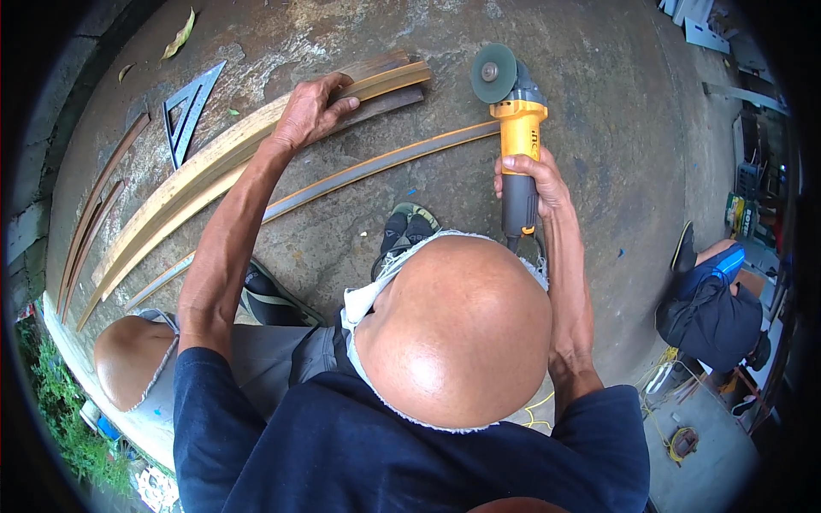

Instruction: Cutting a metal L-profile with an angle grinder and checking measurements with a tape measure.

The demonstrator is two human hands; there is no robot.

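My right hand [540,179] is closed round the dark rear body of a yellow and black angle grinder [519,132]. The grinder points away from me, its greenish disc [493,73] at the far end and its cord running back toward my knee. My left hand [315,111] lies over a light wooden plank [201,167], fingers curled on its far side and thumb on the near side. Darker wood pieces [389,103] lie against this plank. Between my hands, a long grey metal bar [376,164] with rusty orange edges rests on the ground, one end beside the grinder.
A blue triangular square [190,111] lies beyond the planks, with thin brown strips [94,209] at the left. My sandalled foot [409,229] is near the bar. At the right sits another person [714,299], near a yellow cord [654,419] and assorted tools.
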